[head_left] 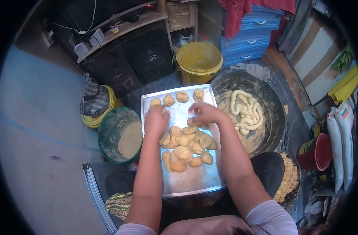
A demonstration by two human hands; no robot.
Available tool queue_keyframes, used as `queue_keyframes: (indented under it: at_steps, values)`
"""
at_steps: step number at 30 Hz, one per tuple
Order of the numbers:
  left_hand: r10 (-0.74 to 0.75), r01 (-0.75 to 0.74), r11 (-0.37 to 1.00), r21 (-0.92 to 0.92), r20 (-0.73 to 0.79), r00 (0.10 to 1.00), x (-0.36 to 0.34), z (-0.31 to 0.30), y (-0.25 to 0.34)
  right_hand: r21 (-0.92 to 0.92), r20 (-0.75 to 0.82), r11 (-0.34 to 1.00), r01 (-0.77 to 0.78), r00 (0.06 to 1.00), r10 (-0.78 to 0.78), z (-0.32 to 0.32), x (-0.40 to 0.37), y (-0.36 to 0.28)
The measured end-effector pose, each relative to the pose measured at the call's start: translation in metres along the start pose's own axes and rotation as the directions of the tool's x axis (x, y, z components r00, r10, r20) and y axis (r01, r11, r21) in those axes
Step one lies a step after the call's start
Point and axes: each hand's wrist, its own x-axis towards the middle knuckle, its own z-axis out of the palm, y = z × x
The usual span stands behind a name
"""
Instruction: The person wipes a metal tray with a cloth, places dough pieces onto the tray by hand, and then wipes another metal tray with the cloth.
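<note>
A metal baking tray (179,184) lies before me, with a row of rounded dough pieces (182,96) along its far edge. A heap of flattish dough pieces (183,152) covers its middle. My left hand (157,119) is over the tray's left side, fingers bent down just below the leftmost ball of the row; what they hold is hidden. Across from it, my right hand (205,113) curls its fingers at a dough piece (193,122) above the heap.
On the right, a wide dark basin (279,129) holds long dough ropes (247,111). A green tub (102,133) with flour stands left, a yellow bucket (199,58) behind the tray. Small dough pieces (287,178) fill a container at lower right, near a red bucket (323,152).
</note>
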Motion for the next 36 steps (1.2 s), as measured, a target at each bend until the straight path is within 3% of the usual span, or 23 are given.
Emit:
queue_keyframes:
  at_steps: [1, 2, 4, 6, 7, 8, 9, 11, 12, 13, 14, 16, 20, 22, 24, 26, 27, 28, 30, 31, 32, 34, 36]
  values:
    - [-0.121, 0.149, 0.984, -0.097, 0.255, 0.96, -0.011, -0.009, 0.006, -0.001, 0.003, 1.0, 0.003, 1.0, -0.003, 0.005, -0.002, 0.001]
    - [-0.2, 0.313, 0.938, -0.152, 0.5, 0.843, -0.02, -0.014, 0.009, -0.019, 0.038, 1.0, -0.011, 0.999, 0.012, 0.009, -0.003, 0.001]
    - [-0.102, 0.211, 0.958, -0.196, 0.455, 0.885, -0.036, -0.006, 0.001, -0.044, 0.072, 0.999, -0.012, 0.997, 0.015, 0.012, 0.0, -0.008]
    - [0.004, 0.105, 0.965, -0.241, 0.411, 0.911, -0.042, 0.004, -0.008, 0.059, -0.148, 0.987, -0.15, 0.976, 0.157, 0.018, 0.005, -0.022]
    - [-0.095, 0.194, 0.934, -0.299, 0.316, 0.944, -0.04, 0.006, -0.014, 0.053, -0.152, 0.987, -0.152, 0.976, 0.158, 0.023, 0.009, -0.029]
    - [-0.202, 0.275, 0.89, -0.364, 0.226, 0.953, -0.037, 0.008, -0.02, 0.126, -0.274, 0.982, -0.14, 0.947, 0.17, 0.034, 0.016, -0.038]
    - [-0.325, 0.407, 0.782, -0.472, 0.248, 0.913, -0.033, 0.013, -0.03, 0.199, -0.387, 0.973, -0.118, 0.903, 0.189, 0.047, 0.023, -0.047]
    - [-0.356, 0.386, 0.812, -0.438, 0.154, 0.922, -0.025, -0.007, -0.019, 0.27, -0.49, 0.96, -0.08, 0.847, 0.208, 0.064, 0.031, -0.064]
    - [-0.376, 0.365, 0.839, -0.402, 0.056, 0.925, -0.02, -0.017, -0.015, 0.083, -0.392, 0.977, -0.198, 0.895, 0.215, 0.069, 0.033, -0.073]
    - [-0.36, 0.365, 0.877, -0.313, 0.074, 0.93, -0.017, -0.007, -0.029, -0.121, -0.291, 0.95, -0.287, 0.925, 0.243, 0.072, 0.034, -0.077]
    - [-0.36, 0.363, 0.878, -0.313, 0.07, 0.93, -0.019, 0.005, -0.04, -0.123, -0.293, 0.951, -0.284, 0.926, 0.239, 0.073, 0.031, -0.078]
    - [-0.117, 0.103, 0.984, -0.145, -0.09, 0.989, -0.02, 0.012, -0.052, -0.275, -0.443, 0.944, -0.182, 0.895, 0.044, 0.07, 0.023, -0.078]
    - [-0.08, 0.073, 0.981, -0.181, -0.032, 0.996, -0.033, 0.004, -0.046, -0.26, -0.262, 0.932, -0.251, 0.948, 0.182, 0.042, -0.023, -0.056]
    - [-0.142, 0.137, 0.969, -0.207, -0.009, 0.99, -0.039, 0.006, -0.042, -0.1, -0.061, 0.986, -0.135, 0.99, 0.13, 0.041, -0.037, -0.041]
    - [-0.192, 0.186, 0.955, -0.231, -0.005, 0.981, -0.036, 0.009, -0.037, -0.014, -0.066, 0.986, -0.165, 0.984, 0.164, 0.034, -0.034, -0.039]
    - [-0.2, 0.194, 0.975, -0.109, -0.051, 0.978, -0.035, 0.012, -0.036, 0.207, -0.317, 0.944, -0.255, 0.896, 0.312, 0.034, -0.026, -0.049]
    - [-0.199, 0.192, 0.975, -0.109, -0.051, 0.979, -0.033, 0.011, -0.032, 0.1, -0.517, 0.981, -0.164, 0.834, 0.192, 0.038, -0.019, -0.051]
    - [-0.111, 0.105, 0.993, -0.057, -0.125, 0.986, -0.031, 0.009, -0.024, 0.102, -0.517, 0.981, -0.165, 0.834, 0.194, 0.045, -0.012, -0.052]
    - [-0.02, 0.021, 1.0, 0.003, -0.191, 0.981, -0.026, 0.009, -0.013, -0.09, -0.692, 0.993, -0.077, 0.722, -0.007, 0.058, 0.0, -0.054]
    - [0.067, -0.07, 0.997, -0.034, -0.081, 0.994, -0.022, 0.011, -0.009, -0.187, -0.543, 0.973, -0.132, 0.84, 0.01, 0.064, 0.001, -0.053]
    - [0.159, -0.157, 0.984, -0.08, 0.025, 0.987, -0.02, 0.012, -0.005, -0.187, -0.544, 0.973, -0.133, 0.839, 0.011, 0.064, -0.002, -0.05]
    - [0.153, -0.147, 0.985, -0.092, 0.058, 0.987, -0.018, 0.018, -0.004, -0.246, -0.353, 0.938, -0.242, 0.924, 0.146, 0.054, -0.017, -0.072]
    - [0.163, -0.136, 0.978, -0.158, 0.176, 0.971, -0.016, 0.027, -0.015, -0.216, -0.425, 0.963, -0.161, 0.903, 0.056, 0.055, -0.035, -0.064]
